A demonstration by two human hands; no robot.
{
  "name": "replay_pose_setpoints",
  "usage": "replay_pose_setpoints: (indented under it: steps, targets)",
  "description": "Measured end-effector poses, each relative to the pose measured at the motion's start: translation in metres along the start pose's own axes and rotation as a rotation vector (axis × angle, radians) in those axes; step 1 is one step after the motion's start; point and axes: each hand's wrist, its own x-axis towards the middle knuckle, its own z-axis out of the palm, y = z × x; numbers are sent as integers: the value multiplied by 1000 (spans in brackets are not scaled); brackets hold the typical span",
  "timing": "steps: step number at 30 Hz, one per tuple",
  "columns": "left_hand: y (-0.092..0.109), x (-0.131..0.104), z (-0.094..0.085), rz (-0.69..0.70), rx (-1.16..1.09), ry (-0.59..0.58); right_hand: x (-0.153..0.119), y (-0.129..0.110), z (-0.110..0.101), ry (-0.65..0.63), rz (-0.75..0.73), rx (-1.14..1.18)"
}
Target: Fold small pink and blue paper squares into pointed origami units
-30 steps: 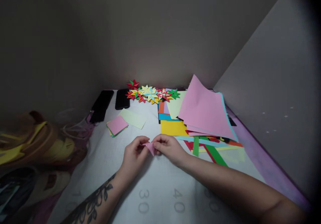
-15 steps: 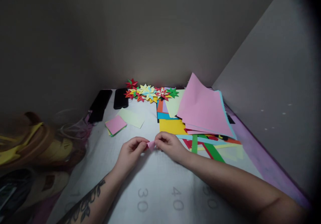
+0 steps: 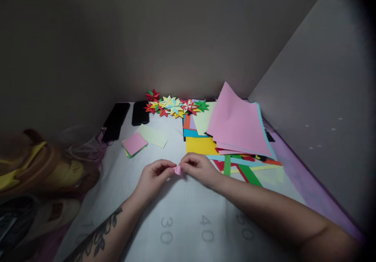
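A small folded piece of pink paper (image 3: 178, 170) is pinched between my two hands, just above the white table mat. My left hand (image 3: 155, 177) grips its left side between thumb and forefinger. From the right, my right hand (image 3: 201, 170) pinches the other side the same way, fingers curled. The fingertips cover most of the paper, so its exact folds are hard to make out. Left of the hands lies a stack of paper squares (image 3: 134, 144), pink on top, partly over a pale green paper strip (image 3: 154, 136).
Folded paper stars (image 3: 173, 106) line the back by the wall. Two black phones (image 3: 140, 113) lie at the back left. Large pink sheets (image 3: 239, 127) and coloured strips (image 3: 246, 174) cover the right side. A blurred brown and yellow object (image 3: 53, 168) stands at the left.
Both hands stay pinched on the pink paper, with only the fingers and the paper's angle shifting slightly. The view has tilted a little, moving everything slightly up.
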Motion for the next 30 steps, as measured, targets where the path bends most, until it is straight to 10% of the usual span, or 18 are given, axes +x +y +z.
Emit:
replay_pose_setpoints:
  steps: [30]
  targets:
    - [1,-4,4,61,126,-115,-6,-3,4,-41,-248,-256]
